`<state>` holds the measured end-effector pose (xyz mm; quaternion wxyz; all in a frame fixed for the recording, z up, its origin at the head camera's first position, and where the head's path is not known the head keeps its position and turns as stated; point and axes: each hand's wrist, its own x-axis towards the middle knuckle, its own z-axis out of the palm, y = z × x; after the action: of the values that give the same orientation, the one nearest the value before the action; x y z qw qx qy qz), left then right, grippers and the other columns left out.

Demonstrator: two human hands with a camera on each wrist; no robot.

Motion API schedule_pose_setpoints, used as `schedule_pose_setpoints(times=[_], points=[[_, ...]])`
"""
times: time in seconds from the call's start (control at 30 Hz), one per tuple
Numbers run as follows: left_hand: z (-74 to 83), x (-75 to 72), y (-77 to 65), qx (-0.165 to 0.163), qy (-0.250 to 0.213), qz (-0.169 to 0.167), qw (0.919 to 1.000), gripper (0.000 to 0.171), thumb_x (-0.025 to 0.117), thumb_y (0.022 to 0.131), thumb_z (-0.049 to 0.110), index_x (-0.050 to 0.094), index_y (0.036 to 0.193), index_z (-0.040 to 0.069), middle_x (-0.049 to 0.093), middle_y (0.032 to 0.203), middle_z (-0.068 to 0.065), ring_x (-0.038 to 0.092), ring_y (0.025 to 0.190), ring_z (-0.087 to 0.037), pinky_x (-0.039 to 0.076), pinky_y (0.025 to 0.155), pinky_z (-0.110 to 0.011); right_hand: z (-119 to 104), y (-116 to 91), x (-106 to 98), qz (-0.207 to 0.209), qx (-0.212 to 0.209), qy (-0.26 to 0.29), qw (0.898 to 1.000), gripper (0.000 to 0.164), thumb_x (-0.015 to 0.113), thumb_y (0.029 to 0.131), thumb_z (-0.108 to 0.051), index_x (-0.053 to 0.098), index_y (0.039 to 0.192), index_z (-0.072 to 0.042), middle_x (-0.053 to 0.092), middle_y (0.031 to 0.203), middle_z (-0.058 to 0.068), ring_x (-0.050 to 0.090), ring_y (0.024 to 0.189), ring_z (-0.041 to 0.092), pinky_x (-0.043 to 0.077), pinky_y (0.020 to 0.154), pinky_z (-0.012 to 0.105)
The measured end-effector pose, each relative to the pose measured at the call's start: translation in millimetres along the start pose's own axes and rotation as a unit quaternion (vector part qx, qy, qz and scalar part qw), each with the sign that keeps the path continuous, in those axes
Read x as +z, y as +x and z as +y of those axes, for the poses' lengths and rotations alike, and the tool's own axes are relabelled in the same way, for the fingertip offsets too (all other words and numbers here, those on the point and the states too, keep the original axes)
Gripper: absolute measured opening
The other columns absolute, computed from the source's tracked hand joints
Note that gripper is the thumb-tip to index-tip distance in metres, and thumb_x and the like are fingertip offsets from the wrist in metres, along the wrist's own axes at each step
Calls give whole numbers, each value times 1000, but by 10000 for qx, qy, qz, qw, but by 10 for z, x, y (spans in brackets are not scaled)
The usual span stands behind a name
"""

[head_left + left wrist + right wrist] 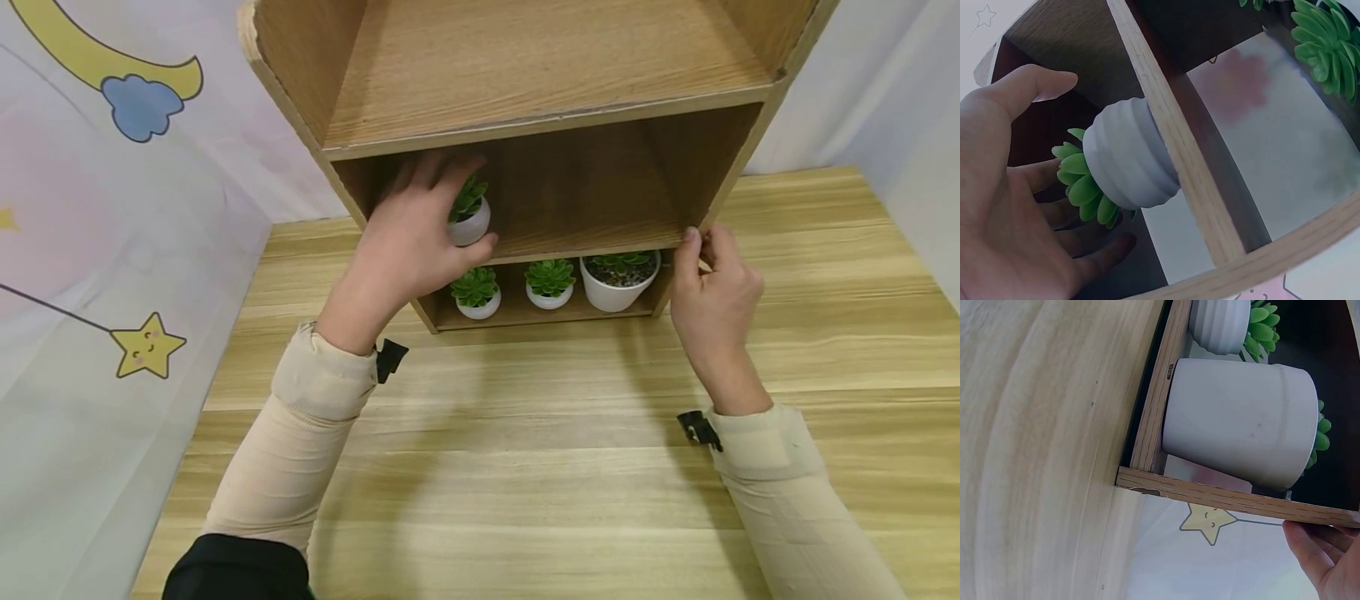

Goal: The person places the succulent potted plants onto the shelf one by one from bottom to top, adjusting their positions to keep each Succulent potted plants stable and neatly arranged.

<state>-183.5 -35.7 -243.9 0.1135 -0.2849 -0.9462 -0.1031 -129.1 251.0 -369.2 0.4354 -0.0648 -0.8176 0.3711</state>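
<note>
A small succulent in a white ribbed pot (1129, 153) stands at the left front of the wooden shelf's (551, 125) middle tier. My left hand (412, 233) reaches around it, its fingers behind the green leaves. In the left wrist view the thumb (1057, 84) is apart from the pot. At the shelf's right side, my right hand (716, 300) holds the front edge of the side panel (1241, 500) with thumb and curled fingers; some fingers are partly hidden in the right wrist view.
On the bottom tier stand two small potted succulents, a left one (477, 292) and a middle one (550, 283), and a larger white pot (618, 287) at the right. The shelf stands on a wood-grain table (525, 467). A printed curtain (82, 208) hangs at the left.
</note>
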Motion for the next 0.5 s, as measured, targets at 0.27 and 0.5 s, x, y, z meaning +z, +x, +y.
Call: schedule_pose_setpoints(times=[0.27, 0.5], points=[[-17, -15, -41, 16, 35, 92, 10000, 70, 60, 77, 49, 38, 139, 25, 36, 137, -4, 37, 121, -30, 34, 92, -47, 4, 0, 13, 32, 87, 64, 9999, 24, 52, 91, -21, 63, 85, -1, 69, 82, 5, 65, 80, 17, 51, 69, 30], [-40, 32, -94, 302, 46, 316, 9990, 69, 61, 77, 48, 40, 137, 21, 34, 137, -5, 36, 120, -32, 33, 92, -48, 5, -7, -2, -13, 66, 43, 10000, 27, 50, 92, -23, 63, 84, 0, 69, 81, 5, 65, 77, 17, 51, 69, 27]])
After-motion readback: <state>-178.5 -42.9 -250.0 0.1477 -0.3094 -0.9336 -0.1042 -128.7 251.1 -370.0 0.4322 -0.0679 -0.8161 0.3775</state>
